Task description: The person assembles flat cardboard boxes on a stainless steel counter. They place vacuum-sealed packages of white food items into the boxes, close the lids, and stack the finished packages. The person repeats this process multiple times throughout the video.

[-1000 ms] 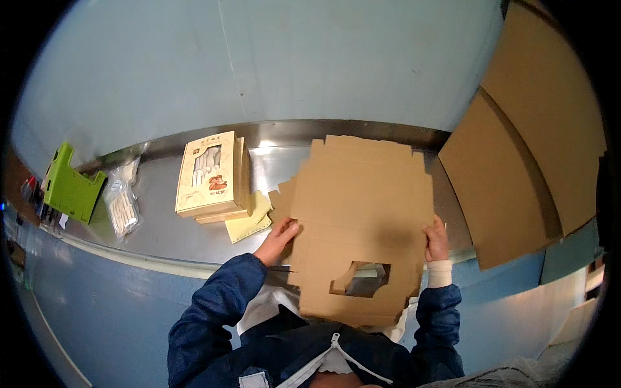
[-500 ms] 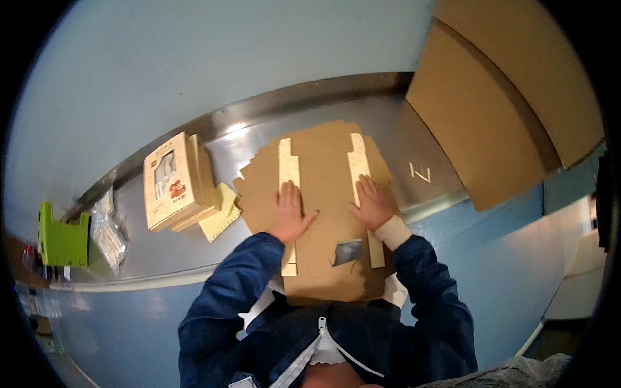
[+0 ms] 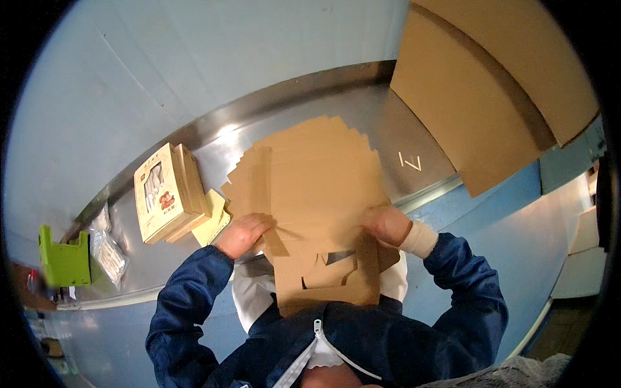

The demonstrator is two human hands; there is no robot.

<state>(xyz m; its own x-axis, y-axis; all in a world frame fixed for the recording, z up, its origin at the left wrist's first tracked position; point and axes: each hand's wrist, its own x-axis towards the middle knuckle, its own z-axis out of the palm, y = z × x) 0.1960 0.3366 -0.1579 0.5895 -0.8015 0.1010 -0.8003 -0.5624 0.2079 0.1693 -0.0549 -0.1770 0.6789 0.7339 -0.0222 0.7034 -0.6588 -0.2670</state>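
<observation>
A flat brown cardboard box blank point(image 3: 317, 187) with stepped edges and a cut-out near its lower end lies before me, on a stack of similar blanks whose edges fan out beneath. My left hand point(image 3: 244, 234) has its fingers bent over a narrow side flap at the left edge. Along the opposite edge, my right hand point(image 3: 387, 225) curls its fingers at the other flap. Both flaps stand partly raised, brown side showing. The fingertips are partly hidden by cardboard and blur.
Cream printed boxes with a window point(image 3: 165, 194) stand left, beside yellow paper point(image 3: 212, 220). Further left are a plastic bag of pale sticks point(image 3: 110, 252) and a green holder point(image 3: 65, 258). Large cardboard sheets point(image 3: 472, 103) lean at right, near a few thin pale strips point(image 3: 410, 161) on the metal table point(image 3: 310, 103).
Both hands moved outward from lying flat on the cream printed flaps to the blank's side edges. The flaps have swung up, and their printed faces no longer show.
</observation>
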